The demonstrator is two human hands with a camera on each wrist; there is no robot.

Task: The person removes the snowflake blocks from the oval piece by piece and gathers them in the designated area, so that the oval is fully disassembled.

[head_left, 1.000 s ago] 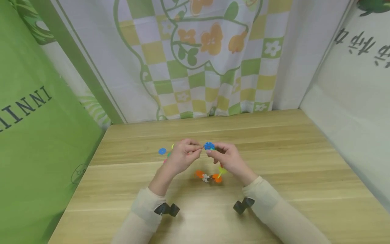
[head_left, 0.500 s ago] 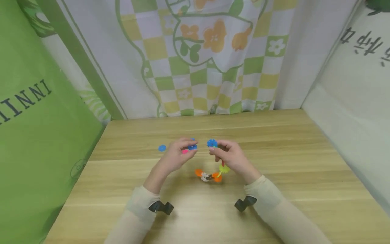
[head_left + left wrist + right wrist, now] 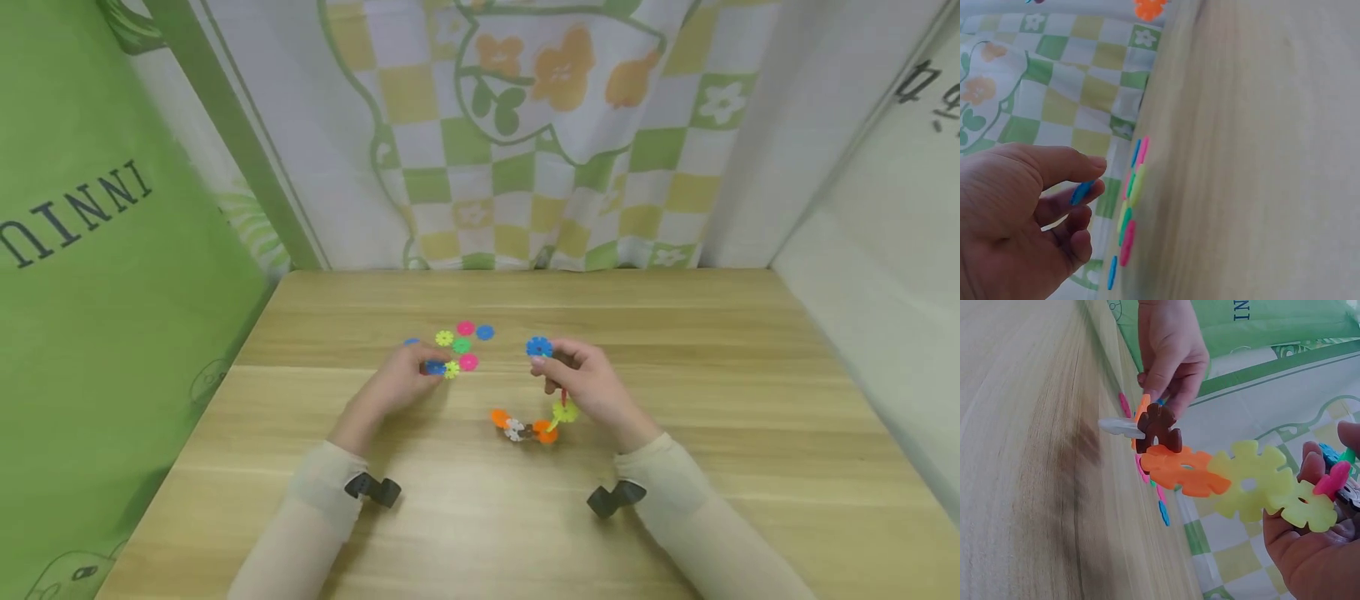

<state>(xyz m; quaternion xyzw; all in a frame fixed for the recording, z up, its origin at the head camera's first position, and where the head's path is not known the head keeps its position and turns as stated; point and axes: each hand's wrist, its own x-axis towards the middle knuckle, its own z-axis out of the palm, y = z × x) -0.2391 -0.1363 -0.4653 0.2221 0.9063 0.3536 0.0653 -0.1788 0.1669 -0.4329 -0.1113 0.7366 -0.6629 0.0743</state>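
My left hand (image 3: 399, 382) is over the left part of the table, pinching a blue flower-shaped plastic disc (image 3: 1082, 192) between thumb and fingers. Around its fingertips are loose discs, among them a yellow one (image 3: 451, 370) and a pink one (image 3: 468, 362). My right hand (image 3: 596, 390) grips a chain of interlocked flower discs near its blue end disc (image 3: 538, 347). From that hand hang a pink piece (image 3: 1333, 479), yellow discs (image 3: 1250, 481), an orange disc (image 3: 1185, 469), a brown one (image 3: 1159, 428) and a white one (image 3: 1121, 427). Another orange disc (image 3: 500, 417) ends the chain.
More loose discs lie on the wooden table (image 3: 480, 517): a green one (image 3: 461, 345), a pink one (image 3: 466, 328) and a blue one (image 3: 485, 332). Behind the table hangs a checked curtain (image 3: 517, 192); a green panel (image 3: 112, 333) stands at the left.
My left hand has moved away from the chain, leftward to the loose discs, carrying the blue disc. My right hand still holds the chain nearly in place. The head view has shifted slightly.
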